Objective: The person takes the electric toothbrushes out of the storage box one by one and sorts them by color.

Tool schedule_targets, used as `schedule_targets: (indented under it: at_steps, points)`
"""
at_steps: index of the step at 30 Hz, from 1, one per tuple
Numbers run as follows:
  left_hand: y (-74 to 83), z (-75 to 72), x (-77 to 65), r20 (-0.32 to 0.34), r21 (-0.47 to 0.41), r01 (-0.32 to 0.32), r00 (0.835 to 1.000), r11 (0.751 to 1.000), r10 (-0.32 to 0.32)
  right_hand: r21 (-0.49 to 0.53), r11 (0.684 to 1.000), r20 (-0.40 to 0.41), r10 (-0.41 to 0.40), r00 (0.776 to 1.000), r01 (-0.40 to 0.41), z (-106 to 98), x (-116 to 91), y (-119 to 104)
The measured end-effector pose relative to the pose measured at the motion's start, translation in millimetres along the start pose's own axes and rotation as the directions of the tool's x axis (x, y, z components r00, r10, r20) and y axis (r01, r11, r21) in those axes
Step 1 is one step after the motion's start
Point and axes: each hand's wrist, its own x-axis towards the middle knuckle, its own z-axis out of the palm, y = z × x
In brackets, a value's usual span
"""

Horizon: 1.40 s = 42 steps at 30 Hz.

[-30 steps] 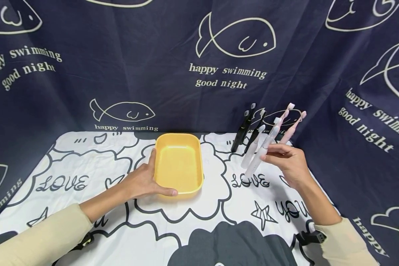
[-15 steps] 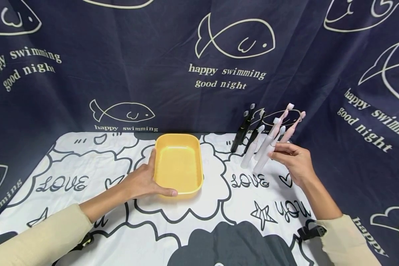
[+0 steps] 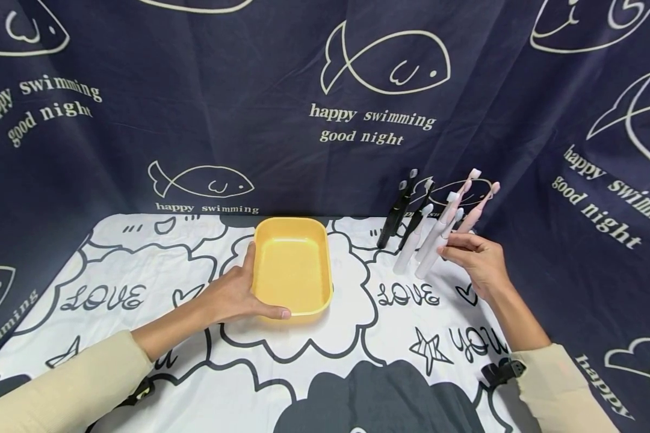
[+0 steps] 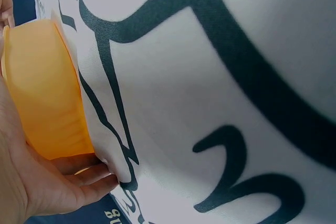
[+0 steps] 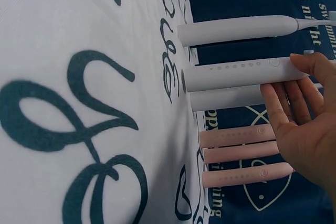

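Observation:
In the head view, my left hand [image 3: 235, 291] grips the left side of a yellow plastic basin [image 3: 292, 273], thumb along its near rim. The left wrist view has the fingers [image 4: 84, 179] bent against the basin's wall [image 4: 47, 93]. At the right, my right hand [image 3: 479, 261] pinches the upper handle of a white electric toothbrush [image 3: 430, 258] standing upright. In the right wrist view, thumb and fingers meet that toothbrush [image 5: 236, 73] near its button. Two more white toothbrushes [image 5: 236, 30] stand beside it, one partly hidden behind it.
Behind the white ones stand several black electric toothbrushes [image 3: 391, 222]. Pink electric toothbrushes [image 3: 472, 216] stand near my right hand. A white patterned cloth [image 3: 325, 385] covers the table, and a dark blue fish-print curtain [image 3: 281, 120] rises behind and at the sides.
My right hand shifted slightly right with the toothbrush, which went from tilted in the air to standing upright beside the other white ones. The left hand and the basin stayed put.

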Motion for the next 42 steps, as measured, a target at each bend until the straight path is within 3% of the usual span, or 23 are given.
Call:
schedule_targets:
  at_steps: [13, 29, 42]
  points:
    - [0.1, 0.7, 1.3, 0.011, 0.025, 0.033, 0.999, 0.999, -0.034, 0.007, 1.0, -0.004, -0.001, 1.0, 0.001, -11, -2, 1]
    - [0.4, 0.6, 0.9, 0.006, 0.028, 0.031, 0.999, 0.999, -0.031, -0.021, 0.999, -0.022, 0.029, 0.999, -0.029, -22, -5, 0]
    - [1.0, 0.6, 0.8, 0.009, 0.038, 0.04, 0.999, 0.999, -0.04, 0.007, 1.0, 0.003, -0.001, 1.0, 0.001, -26, -10, 1]
